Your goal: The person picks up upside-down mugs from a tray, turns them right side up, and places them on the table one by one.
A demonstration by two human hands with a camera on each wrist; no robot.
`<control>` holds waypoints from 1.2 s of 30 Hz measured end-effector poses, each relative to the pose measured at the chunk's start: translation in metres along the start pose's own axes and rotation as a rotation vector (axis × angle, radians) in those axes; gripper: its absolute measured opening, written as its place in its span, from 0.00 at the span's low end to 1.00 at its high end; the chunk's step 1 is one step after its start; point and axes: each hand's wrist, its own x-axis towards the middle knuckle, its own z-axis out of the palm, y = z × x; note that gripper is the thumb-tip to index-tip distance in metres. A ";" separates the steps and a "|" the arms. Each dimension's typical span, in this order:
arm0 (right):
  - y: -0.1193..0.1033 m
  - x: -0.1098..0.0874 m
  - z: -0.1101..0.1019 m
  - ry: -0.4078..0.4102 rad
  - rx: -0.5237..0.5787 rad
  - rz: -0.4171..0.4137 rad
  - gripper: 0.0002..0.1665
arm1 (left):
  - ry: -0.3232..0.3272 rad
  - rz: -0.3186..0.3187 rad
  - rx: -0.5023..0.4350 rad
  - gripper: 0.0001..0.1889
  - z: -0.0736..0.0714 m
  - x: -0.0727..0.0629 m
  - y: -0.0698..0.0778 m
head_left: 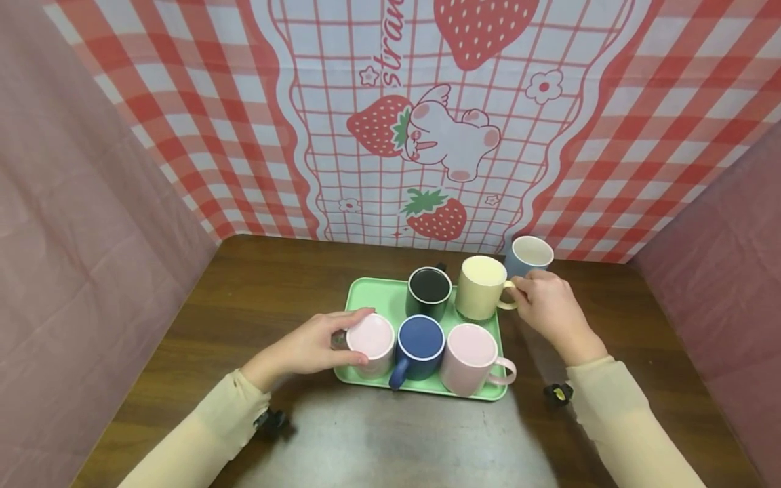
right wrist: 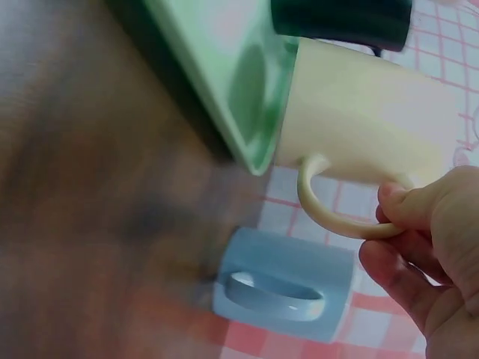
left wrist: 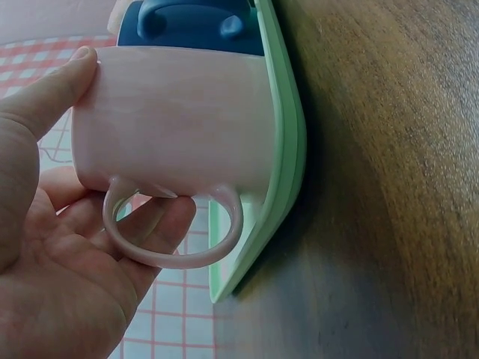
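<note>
On a green tray (head_left: 373, 293) stand several mugs. My left hand (head_left: 317, 342) grips a pink mug (head_left: 371, 342) at the tray's front left, thumb near the rim and fingers by the handle (left wrist: 176, 258), as the left wrist view shows. My right hand (head_left: 549, 306) pinches the handle of a pale yellow mug (head_left: 478, 295) at the back right corner; whether its base touches the tray I cannot tell. A dark blue mug (head_left: 419, 349) and a second pink mug (head_left: 466, 362) fill the front row. Behind the blue one is a black mug (head_left: 427, 295).
A light blue mug (right wrist: 288, 280) stands off the tray on the wooden table (head_left: 274, 291), behind my right hand. A red and white checked strawberry cloth (head_left: 390, 190) hangs at the back, with pink cloth (head_left: 79, 237) at both sides.
</note>
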 end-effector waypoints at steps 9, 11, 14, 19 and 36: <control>-0.005 0.009 -0.016 0.099 0.025 0.101 0.11 | -0.007 -0.010 0.010 0.46 0.004 -0.007 -0.001; -0.006 0.012 -0.018 0.125 0.036 0.120 0.12 | -0.004 -0.007 0.013 0.46 0.004 -0.007 -0.001; -0.007 0.017 -0.021 0.150 0.056 0.157 0.11 | 0.003 -0.013 0.012 0.46 0.002 -0.005 0.001; -0.009 0.026 -0.025 0.179 0.100 0.225 0.08 | 0.004 -0.023 0.027 0.46 -0.003 0.002 0.002; -0.019 0.033 -0.026 0.228 0.144 0.270 0.05 | -0.013 -0.069 0.011 0.47 -0.003 0.008 -0.003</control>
